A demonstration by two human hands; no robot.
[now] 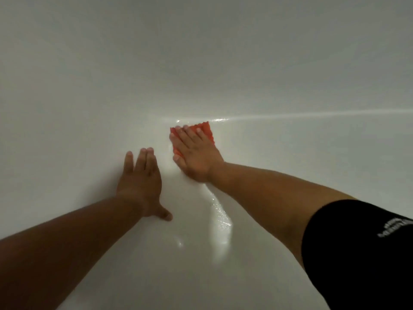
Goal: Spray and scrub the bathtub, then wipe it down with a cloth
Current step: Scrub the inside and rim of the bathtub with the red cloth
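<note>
Orange cloth (207, 130) mostly hidden beneath the flat right hand (196, 153); only its far and left edges show. Lettering (393, 228) on the near-right black sleeve (357, 253) is blurred, unreadable, and cut by the right edge.

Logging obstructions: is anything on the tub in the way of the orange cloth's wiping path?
Nothing visible but the person's own left hand, flat on the bathtub left of the orange cloth and apart from it. The right hand presses the cloth flat.
</note>
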